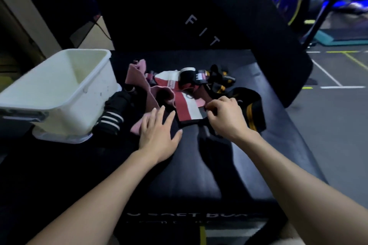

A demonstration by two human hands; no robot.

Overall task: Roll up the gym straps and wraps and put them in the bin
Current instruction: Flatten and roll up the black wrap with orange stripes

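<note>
A heap of gym wraps lies on a black padded box (199, 165). A red, white and black striped wrap (187, 108) stretches toward me from the heap. My right hand (225, 117) pinches its near right corner with curled fingers. My left hand (159, 131) lies flat with fingers spread, pressing on the dark surface just left of that wrap's end and touching a pink wrap (139, 83). A black wrap with white stripes (111, 117) sits beside the white bin (59, 89) at the left. A black and yellow strap (251, 109) lies to the right of my right hand.
The bin stands empty on the box's left part. A rolled black wrap with a label (195, 78) tops the heap. A tall black pad (199, 16) leans behind. Gym floor with painted lines (334, 95) and equipment lie to the right.
</note>
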